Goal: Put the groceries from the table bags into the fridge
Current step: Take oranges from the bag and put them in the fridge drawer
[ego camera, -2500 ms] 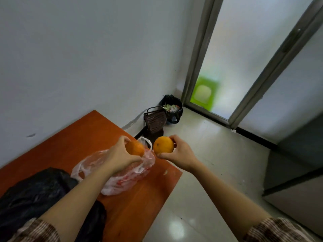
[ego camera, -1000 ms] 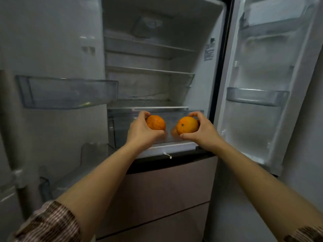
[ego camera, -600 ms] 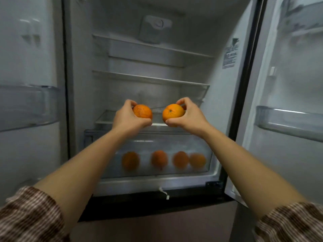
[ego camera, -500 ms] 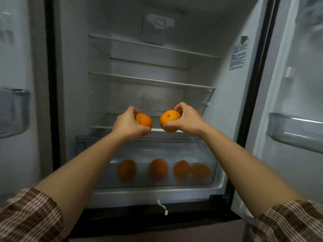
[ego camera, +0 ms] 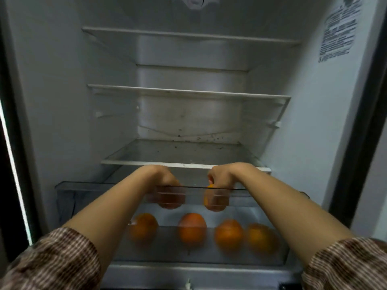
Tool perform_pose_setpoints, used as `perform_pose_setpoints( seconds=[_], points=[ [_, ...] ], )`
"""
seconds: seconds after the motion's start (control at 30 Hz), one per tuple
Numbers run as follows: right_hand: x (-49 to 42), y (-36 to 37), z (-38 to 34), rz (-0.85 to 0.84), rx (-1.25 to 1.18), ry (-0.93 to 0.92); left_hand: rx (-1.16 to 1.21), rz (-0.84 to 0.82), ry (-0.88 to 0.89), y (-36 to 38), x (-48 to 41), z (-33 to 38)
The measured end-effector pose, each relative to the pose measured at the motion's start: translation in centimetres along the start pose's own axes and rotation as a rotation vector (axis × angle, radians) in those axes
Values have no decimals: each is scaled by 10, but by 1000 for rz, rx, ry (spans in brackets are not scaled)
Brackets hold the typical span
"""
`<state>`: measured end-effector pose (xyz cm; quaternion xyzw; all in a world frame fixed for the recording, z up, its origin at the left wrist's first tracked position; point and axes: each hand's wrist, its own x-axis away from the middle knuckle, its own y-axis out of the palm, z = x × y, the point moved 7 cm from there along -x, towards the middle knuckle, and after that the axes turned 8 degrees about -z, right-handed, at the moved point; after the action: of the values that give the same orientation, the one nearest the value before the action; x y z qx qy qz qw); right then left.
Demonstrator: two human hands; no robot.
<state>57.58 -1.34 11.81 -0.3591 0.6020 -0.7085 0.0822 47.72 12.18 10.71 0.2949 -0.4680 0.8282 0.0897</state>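
Both my hands reach down into the clear crisper drawer [ego camera: 69, 197] at the bottom of the open fridge. My left hand [ego camera: 162, 181] is wrapped around an orange [ego camera: 170, 200], seen blurred through the drawer's front wall. In my right hand [ego camera: 223, 177] is a second orange [ego camera: 213, 203], likewise behind the clear wall. Both held oranges hang above the drawer floor. Several more oranges [ego camera: 191, 227] lie in a row along the drawer's front.
Above the drawer a glass shelf [ego camera: 182, 152] is bare, with two more shelves [ego camera: 188, 94] higher up. The fridge's right inner wall carries a printed label [ego camera: 337, 32]. A dark door seal [ego camera: 12, 143] frames the left side.
I have come closer to the fridge. Both hands have dropped from in front of the lowest shelf down into the crisper drawer, each still holding its orange.
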Motion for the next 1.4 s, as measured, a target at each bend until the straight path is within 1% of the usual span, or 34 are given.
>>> perform_pose_setpoints(
  seconds=[0.03, 0.07, 0.17, 0.23, 0.3, 0.37, 0.4, 0.43, 0.53, 0.57, 0.63, 0.7, 0.73, 0.8, 0.83, 0.9, 0.93, 0.97, 1.03, 1.1, 1.27, 1.4],
  points=[
    [-3, 4, 2, -30, 56, 13, -42, -60, -63, 4, -2, -3],
    [-6, 8, 3, -73, 81, 25, -68, -82, -108, 4, -6, -7],
    [-4, 21, 7, -218, 0, 64, -14, -100, -140, 6, -14, -13],
    [0, 27, 7, -279, -144, 68, 56, -23, -103, 2, -13, -13],
    [4, 25, 6, -256, -253, 46, 125, 63, -43, -2, -9, -9],
    [11, 16, 5, -136, -319, 2, 34, 176, 15, -9, -3, -3],
    [17, 11, 4, -53, -352, -22, -13, 294, 43, -16, 4, 1],
    [23, 6, 3, 32, -390, -45, -33, 448, 82, -24, 13, 3],
    [45, -7, 2, 277, -515, -123, 22, 885, 261, -31, 55, 8],
    [54, -10, 0, 361, -558, -150, 34, 985, 314, -27, 69, 8],
    [78, -15, -5, 567, -589, -204, 7, 1132, 373, -10, 89, 1],
    [102, -11, -15, 750, -587, -248, -109, 1280, 414, 11, 101, -6],
    [112, -4, -21, 809, -565, -245, -186, 1338, 439, 21, 102, -10],
    [124, 13, -30, 958, -424, -156, -271, 1411, 515, 36, 101, -18],
    [130, 21, -34, 1083, -311, -100, -292, 1413, 550, 42, 98, -21],
    [138, 37, -45, 1318, -99, -67, -368, 1390, 582, 53, 91, -23],
    [139, 45, -50, 1377, 1, -72, -419, 1394, 589, 56, 89, -24],
    [135, 52, -54, 1394, 101, -78, -457, 1392, 595, 56, 87, -25],
    [122, 57, -54, 1356, 265, -71, -477, 1348, 593, 48, 81, -26],
    [109, 52, -47, 1298, 297, -61, -476, 1284, 575, 37, 72, -26],
    [78, 38, -35, 1054, 68, -66, -444, 1181, 513, 16, 42, -18],
    [52, 34, -24, 905, 6, -9, -402, 1116, 469, 6, 18, -15]
  ],
)
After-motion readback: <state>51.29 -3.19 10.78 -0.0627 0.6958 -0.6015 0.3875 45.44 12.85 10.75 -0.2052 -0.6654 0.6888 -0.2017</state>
